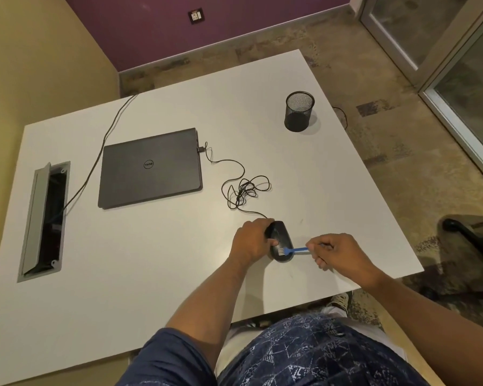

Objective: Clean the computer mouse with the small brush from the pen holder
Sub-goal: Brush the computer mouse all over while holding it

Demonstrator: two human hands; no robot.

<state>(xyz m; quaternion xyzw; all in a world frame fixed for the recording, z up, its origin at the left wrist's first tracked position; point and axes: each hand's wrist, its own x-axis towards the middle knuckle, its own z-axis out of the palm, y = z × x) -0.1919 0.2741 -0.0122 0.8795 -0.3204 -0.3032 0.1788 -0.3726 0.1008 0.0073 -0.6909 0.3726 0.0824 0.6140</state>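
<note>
Head view: left hand (251,240) grips mouse (280,242); right hand (338,252) pinches brush (293,250) near table edge (388,280).

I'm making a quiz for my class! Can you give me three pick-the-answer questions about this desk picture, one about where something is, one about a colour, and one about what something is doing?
1. Where is the pen holder?
A. at the table's far right
B. on the laptop
C. on the floor

2. What colour is the brush?
A. red
B. blue
C. green

3. How is the laptop?
A. open
B. closed
C. standing on its side

Answers:
1 A: it stands on the table beyond the mouse, near the far right edge.
2 B: the handle held by the right hand is blue, its bristles on the mouse, which the left hand holds.
3 B: its lid lies flat, logo up.
</note>
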